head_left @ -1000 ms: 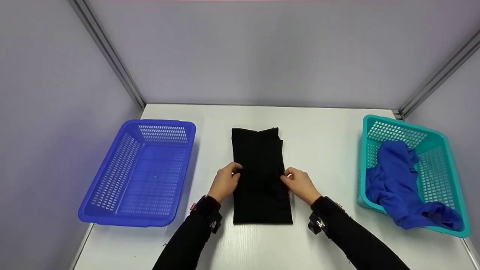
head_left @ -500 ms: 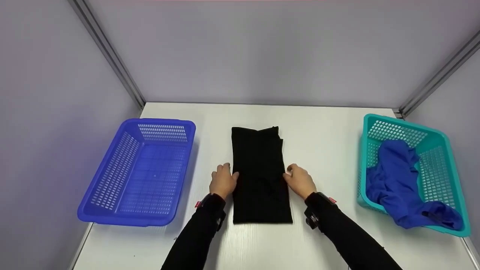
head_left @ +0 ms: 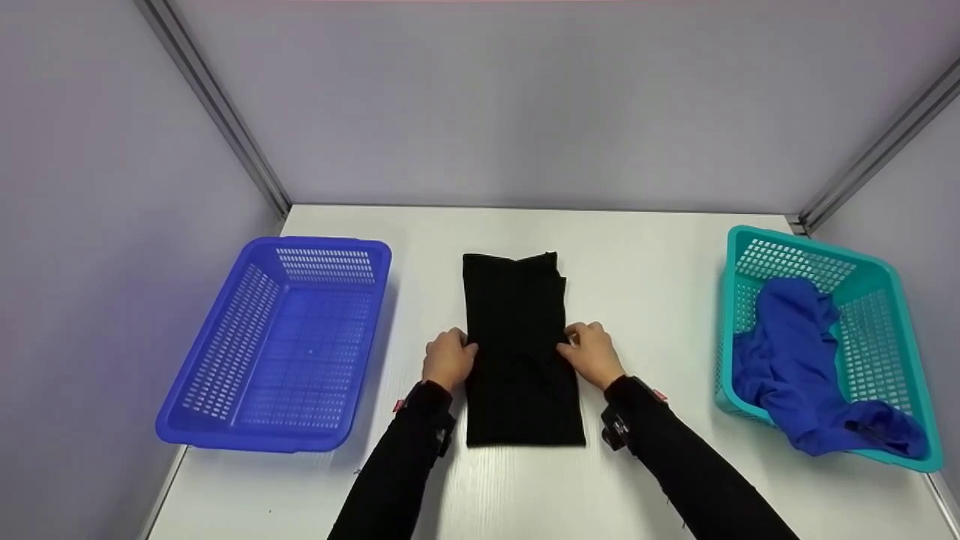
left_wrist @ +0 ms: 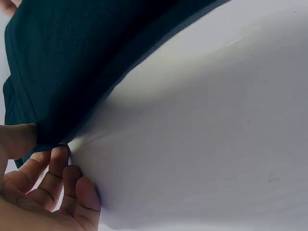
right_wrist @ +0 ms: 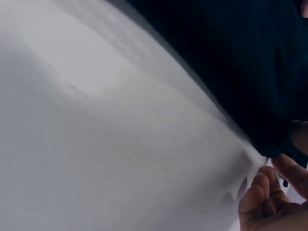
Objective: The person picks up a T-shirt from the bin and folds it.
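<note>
A black garment [head_left: 517, 345], folded into a long narrow rectangle, lies flat on the middle of the white table [head_left: 660, 285]. My left hand [head_left: 461, 351] pinches its left edge about halfway along. In the left wrist view the thumb lies on top of the cloth [left_wrist: 86, 57] and the fingers [left_wrist: 67, 183] curl under the edge. My right hand [head_left: 574, 349] pinches the opposite edge at the same height. In the right wrist view its fingers [right_wrist: 262, 192] curl beneath the dark cloth [right_wrist: 240, 62]. Both sleeves are black.
A blue plastic basket [head_left: 330, 244] with nothing in it stands at the left of the table. At the right, a teal basket [head_left: 810, 244] holds a crumpled blue cloth [head_left: 795, 352]. Grey walls close in the back and both sides.
Half a second ago both hands lay flatter beside the garment's edges; now their fingers curl onto the edges. The garment itself has not moved.
</note>
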A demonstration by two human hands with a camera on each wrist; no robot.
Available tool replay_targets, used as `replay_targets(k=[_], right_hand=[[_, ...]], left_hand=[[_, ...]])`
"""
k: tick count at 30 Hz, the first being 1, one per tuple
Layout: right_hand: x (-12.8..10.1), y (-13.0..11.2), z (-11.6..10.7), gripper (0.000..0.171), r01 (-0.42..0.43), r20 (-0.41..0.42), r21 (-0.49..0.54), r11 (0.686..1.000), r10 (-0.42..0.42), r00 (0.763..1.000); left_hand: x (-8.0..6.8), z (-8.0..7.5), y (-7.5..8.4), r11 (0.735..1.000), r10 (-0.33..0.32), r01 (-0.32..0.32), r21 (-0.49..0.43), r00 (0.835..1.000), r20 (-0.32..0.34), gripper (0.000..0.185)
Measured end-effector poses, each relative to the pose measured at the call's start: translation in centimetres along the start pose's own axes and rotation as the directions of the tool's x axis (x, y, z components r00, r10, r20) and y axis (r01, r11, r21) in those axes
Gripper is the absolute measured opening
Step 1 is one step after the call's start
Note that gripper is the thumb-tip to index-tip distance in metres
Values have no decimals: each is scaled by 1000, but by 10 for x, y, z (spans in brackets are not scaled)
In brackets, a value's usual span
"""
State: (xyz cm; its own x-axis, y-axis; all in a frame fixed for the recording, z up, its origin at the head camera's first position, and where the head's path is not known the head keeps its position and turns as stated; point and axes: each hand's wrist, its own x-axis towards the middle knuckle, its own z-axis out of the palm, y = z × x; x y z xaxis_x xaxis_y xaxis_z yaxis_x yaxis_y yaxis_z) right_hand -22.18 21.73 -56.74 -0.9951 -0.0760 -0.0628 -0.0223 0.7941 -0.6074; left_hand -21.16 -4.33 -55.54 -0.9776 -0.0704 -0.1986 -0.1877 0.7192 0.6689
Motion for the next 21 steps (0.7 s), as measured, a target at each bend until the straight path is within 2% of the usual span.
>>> replay_targets(k=[3, 6, 8, 10, 11, 13, 16, 18, 21], right_hand=[[-3, 1, 1, 37, 30, -15, -3, 1000, -30, 999], [-10, 3, 1, 43, 150, -56, -53, 987, -153, 987], [-16, 4, 2, 44, 275, -78, -115, 954, -285, 955], [-22, 6, 1, 43, 402, -78, -189, 896, -422, 903], [-26, 7, 1, 41, 461, -71, -227, 858, -486, 871], [-33, 9, -1, 39, 556, -40, -282, 782, -588, 808], [-45, 15, -4, 36, 672, 20, -347, 654, -711, 702], [-54, 19, -5, 36, 741, 65, -358, 569, -776, 627], [-66, 27, -5, 38, 836, 123, -342, 429, -861, 493]], left_hand=[[-1, 2, -2, 999, 29, -29, 16, 999, -22, 20], [-5, 3, -7, 992, 113, -109, 70, 992, -54, 29], [-11, 3, -11, 971, 207, -198, 134, 977, -58, 37], [-18, 1, -16, 927, 325, -312, 207, 945, -35, 40], [-22, -1, -19, 897, 385, -371, 242, 923, -12, 40], [-32, -4, -24, 819, 497, -487, 302, 866, 49, 38], [-45, -8, -32, 681, 631, -642, 352, 759, 163, 34], [-54, -11, -38, 594, 686, -719, 360, 687, 240, 33], [-65, -13, -49, 480, 732, -799, 362, 593, 336, 35]])
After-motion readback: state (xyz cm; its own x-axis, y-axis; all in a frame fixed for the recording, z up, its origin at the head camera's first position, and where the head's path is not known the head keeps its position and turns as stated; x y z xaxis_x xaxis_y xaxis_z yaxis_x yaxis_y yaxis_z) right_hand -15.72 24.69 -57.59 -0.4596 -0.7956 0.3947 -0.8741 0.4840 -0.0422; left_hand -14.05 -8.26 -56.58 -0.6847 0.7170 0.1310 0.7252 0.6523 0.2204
